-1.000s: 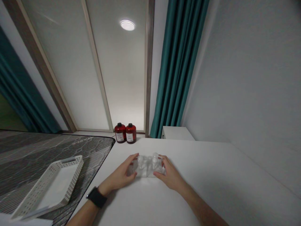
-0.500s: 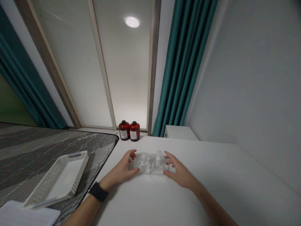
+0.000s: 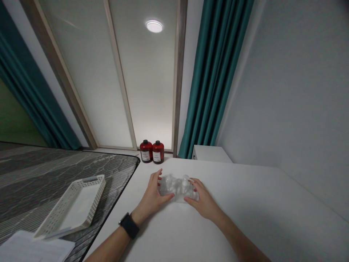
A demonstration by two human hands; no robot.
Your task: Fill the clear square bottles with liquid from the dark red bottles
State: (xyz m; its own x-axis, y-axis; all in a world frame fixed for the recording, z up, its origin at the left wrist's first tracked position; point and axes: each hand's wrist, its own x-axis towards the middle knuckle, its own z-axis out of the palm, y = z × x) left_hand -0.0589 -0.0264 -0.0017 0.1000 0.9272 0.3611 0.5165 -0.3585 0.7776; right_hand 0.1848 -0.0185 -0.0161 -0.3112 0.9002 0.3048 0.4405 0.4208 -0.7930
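Note:
A clear, crinkled plastic packet (image 3: 178,189) with rounded bulges along its far side lies on the white table (image 3: 174,229). What it contains cannot be made out. My left hand (image 3: 155,194) is curled round its left end, the thumb along the near side and the fingers at the far side. A black watch (image 3: 129,225) is on that wrist. Around the right end of the packet is my right hand (image 3: 203,200), thumb in front and fingers behind. Both hands seem to touch the plastic, and they cover its ends.
Two dark red bottles (image 3: 152,151) with black caps stand at the table's far left corner. On the grey striped surface to the left lie a white perforated basket (image 3: 97,193) and white paper sheets (image 3: 35,249). A white cabinet (image 3: 211,153) stands beyond the table.
Both hands have moved inward and closed round the ends of the plastic packet. The left thumb has slid right along its near side. The view has shifted slightly.

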